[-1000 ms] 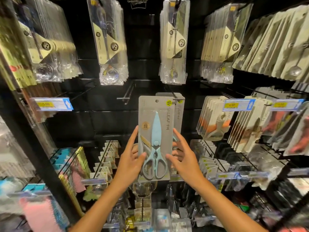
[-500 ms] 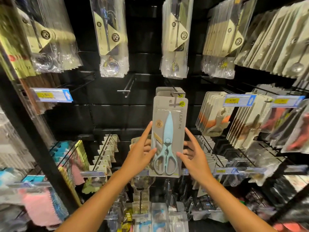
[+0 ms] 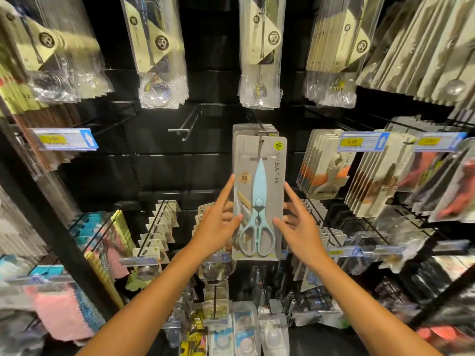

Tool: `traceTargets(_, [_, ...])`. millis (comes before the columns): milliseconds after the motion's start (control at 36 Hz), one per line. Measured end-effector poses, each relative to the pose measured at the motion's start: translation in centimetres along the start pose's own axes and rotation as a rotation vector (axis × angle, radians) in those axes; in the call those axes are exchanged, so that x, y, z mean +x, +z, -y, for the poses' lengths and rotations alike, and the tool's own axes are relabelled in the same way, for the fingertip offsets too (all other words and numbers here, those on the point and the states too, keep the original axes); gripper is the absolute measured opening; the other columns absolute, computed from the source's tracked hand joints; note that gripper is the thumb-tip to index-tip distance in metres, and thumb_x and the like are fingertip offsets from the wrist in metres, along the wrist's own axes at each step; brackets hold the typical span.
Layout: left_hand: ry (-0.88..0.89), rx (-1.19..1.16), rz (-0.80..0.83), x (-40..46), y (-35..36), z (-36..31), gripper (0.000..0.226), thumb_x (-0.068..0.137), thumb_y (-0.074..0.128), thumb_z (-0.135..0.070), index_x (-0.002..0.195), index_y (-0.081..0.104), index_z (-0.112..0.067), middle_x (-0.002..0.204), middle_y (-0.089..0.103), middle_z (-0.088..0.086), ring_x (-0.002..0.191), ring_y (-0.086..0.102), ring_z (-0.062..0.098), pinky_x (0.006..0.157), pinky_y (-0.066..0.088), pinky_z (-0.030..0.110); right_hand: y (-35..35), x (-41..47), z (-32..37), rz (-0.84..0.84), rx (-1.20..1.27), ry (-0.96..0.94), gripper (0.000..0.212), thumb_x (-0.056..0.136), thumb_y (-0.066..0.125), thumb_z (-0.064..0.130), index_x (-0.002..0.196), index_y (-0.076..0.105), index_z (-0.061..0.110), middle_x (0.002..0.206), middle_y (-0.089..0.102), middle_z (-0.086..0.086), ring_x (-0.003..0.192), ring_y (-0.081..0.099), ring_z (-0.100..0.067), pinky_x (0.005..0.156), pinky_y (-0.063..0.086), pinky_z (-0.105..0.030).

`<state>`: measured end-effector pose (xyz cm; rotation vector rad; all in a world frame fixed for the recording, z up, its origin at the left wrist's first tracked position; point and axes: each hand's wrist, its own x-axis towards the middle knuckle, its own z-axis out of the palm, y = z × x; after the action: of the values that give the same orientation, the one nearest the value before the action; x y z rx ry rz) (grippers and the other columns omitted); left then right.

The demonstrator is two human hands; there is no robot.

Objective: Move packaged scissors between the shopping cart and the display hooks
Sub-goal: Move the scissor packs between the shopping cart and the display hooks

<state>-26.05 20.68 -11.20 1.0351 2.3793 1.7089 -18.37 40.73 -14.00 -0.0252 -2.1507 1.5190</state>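
Note:
A grey card package with light-blue scissors [image 3: 259, 186] stands upright in front of a stack of like packages [image 3: 244, 129] on a black display hook [image 3: 260, 125]. Its hang slot sits at the hook's tip; whether the hook passes through it I cannot tell. My left hand [image 3: 218, 227] pinches the package's left edge, thumb on the front and fingers behind, index finger pointing up along the edge. On the right edge my right hand [image 3: 300, 227] pinches the same way. No shopping cart is in view.
An empty double-wire hook [image 3: 185, 127] juts out to the left of the scissors hook. Bagged spoons [image 3: 159, 50] hang above, kitchen tools [image 3: 323, 163] hang to the right, small carded items [image 3: 162, 227] at lower left. Price tags [image 3: 64, 140] stick out at hook ends.
Both hands have carried the scissors package up and to the right, from in front of the stack to the hook's tip. The grip is the same.

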Motion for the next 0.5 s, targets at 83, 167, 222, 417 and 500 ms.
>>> traceTargets(83, [-0.013,0.023,0.01,0.7,-0.2,0.3,0.091,0.096,0.059,-0.002,0.158,0.005,-0.042,0.102,0.07,-0.007,0.063,0.062,-0.003,0.064,0.052,0.017,0.2,0.6,0.0,0.004,-0.016,0.012,0.082,0.095,0.063,0.003,0.155,0.024,0.042,0.117,0.068,0.006,0.091,0.072,-0.014,0.085,0.06,-0.033])
traceTargets(167, [-0.02,0.065,0.035,1.5,-0.4,0.6,0.093,0.097,0.057,0.0,0.158,0.001,-0.042,0.101,0.07,-0.007,0.055,0.056,-0.002,0.06,0.048,0.015,0.4,1.3,0.0,0.015,-0.046,0.022,0.083,0.095,0.063,0.004,0.155,0.022,0.045,0.119,0.066,0.007,0.09,0.072,-0.013,0.085,0.06,-0.037])
traceTargets(222, [-0.019,0.093,0.057,1.9,-0.5,0.8,0.094,0.097,0.056,-0.001,0.157,-0.003,-0.043,0.094,0.068,-0.011,0.055,0.055,-0.001,0.059,0.047,0.014,0.4,1.8,-0.2,0.046,-0.069,0.04,0.086,0.095,0.064,0.007,0.156,0.017,0.046,0.122,0.064,0.01,0.092,0.072,-0.01,0.086,0.06,-0.039])
traceTargets(417, [-0.087,0.119,0.117,3.1,-0.8,1.2,0.098,0.097,0.058,-0.006,0.153,-0.008,-0.052,0.113,0.067,0.0,0.084,0.071,0.011,0.07,0.054,0.017,0.6,3.9,-0.2,0.122,-0.18,0.087,0.096,0.095,0.066,0.016,0.156,-0.001,0.049,0.139,0.054,0.01,0.108,0.064,-0.004,0.095,0.057,-0.037])
traceTargets(500, [-0.099,0.12,0.115,3.6,-0.6,1.3,0.099,0.096,0.058,-0.006,0.154,-0.008,-0.052,0.113,0.066,0.001,0.083,0.07,0.005,0.069,0.054,0.017,0.6,4.5,-0.4,0.133,-0.186,0.086,0.099,0.095,0.066,0.015,0.154,-0.005,0.053,0.154,0.043,0.005,0.123,0.059,-0.01,0.103,0.053,-0.044])
